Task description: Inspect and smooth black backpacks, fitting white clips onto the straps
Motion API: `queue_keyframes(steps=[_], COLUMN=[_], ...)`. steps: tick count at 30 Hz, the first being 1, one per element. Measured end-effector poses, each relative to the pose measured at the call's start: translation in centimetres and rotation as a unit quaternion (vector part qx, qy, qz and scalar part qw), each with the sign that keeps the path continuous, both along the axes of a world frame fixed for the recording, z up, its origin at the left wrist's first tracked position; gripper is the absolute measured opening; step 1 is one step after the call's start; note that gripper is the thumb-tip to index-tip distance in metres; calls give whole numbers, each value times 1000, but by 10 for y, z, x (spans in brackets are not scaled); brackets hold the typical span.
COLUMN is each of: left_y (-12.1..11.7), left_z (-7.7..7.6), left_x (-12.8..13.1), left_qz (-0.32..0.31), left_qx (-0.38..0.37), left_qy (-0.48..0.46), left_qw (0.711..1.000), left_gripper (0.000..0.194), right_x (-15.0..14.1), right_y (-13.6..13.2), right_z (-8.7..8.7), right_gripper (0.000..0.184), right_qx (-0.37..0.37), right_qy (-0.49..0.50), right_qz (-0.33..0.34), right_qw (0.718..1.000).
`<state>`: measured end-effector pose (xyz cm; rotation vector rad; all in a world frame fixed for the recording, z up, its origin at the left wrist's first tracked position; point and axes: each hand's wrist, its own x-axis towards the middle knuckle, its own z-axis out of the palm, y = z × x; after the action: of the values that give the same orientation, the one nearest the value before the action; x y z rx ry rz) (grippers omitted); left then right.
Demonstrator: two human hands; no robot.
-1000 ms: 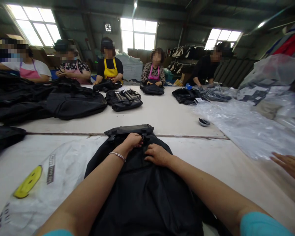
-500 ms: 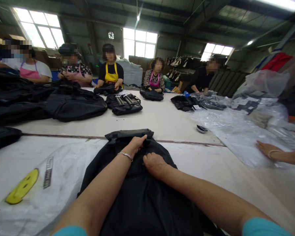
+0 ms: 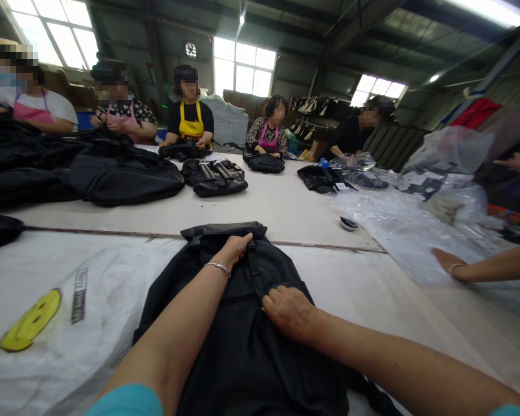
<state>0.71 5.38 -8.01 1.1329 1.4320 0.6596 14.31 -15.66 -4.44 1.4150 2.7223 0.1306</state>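
A black backpack (image 3: 238, 352) lies on the table in front of me, its rolled top flap (image 3: 223, 230) toward the far side. My left hand (image 3: 236, 248) is closed at the flap, thumb pointing away, beside the upper end of a black strap (image 3: 253, 264). The strap runs down from there to my right hand (image 3: 289, 312), which is closed in a fist around its lower part, against the bag's front. What exactly lies under the left fingers is hidden.
A white plastic bag with a yellow smiley (image 3: 32, 320) lies at left. Black bags (image 3: 125, 173) line the far table. At right, another person's hand (image 3: 448, 263) rests on clear plastic sheeting (image 3: 398, 231). Several co-workers sit opposite. A small dark dish (image 3: 349, 223) stands near the table seam.
My right hand has moved down the backpack and away from the left, and the strap now shows stretched between them. My left hand stays at the flap. The view has shifted slightly.
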Motion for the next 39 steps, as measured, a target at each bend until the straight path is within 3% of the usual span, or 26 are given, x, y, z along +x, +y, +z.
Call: queue_keyframes(steps=[4,8,14,25,33,39], left_y=[0,5,18,21,18,10], left_z=[4,5,-4,-12,-16,-18], left_x=[3,9,17,19,18,16], left_qz=[42,108,170,164,159,151], left_qx=[-2,28,65,80,88,96], left_qy=[-18,-4,9,11,15,17], left_qw=[999,994,983,983,983,984], left_gripper=[51,44,41,38,40,37], right_x=[-14,-22,-17,-14,-16,-12], right_y=[16,17,-3,-19,-25,-45], right_z=[5,12,21,13,17,21], right_gripper=[22,22,18,11,12,9], right_qx=[-35,-78,-60,-46,-56,-32], right_qy=[3,-25,-25,-8,-3,19], right_qz=[-75,-87,-83,-73,-74,-74], right_qw=[997,993,994,996,996,997])
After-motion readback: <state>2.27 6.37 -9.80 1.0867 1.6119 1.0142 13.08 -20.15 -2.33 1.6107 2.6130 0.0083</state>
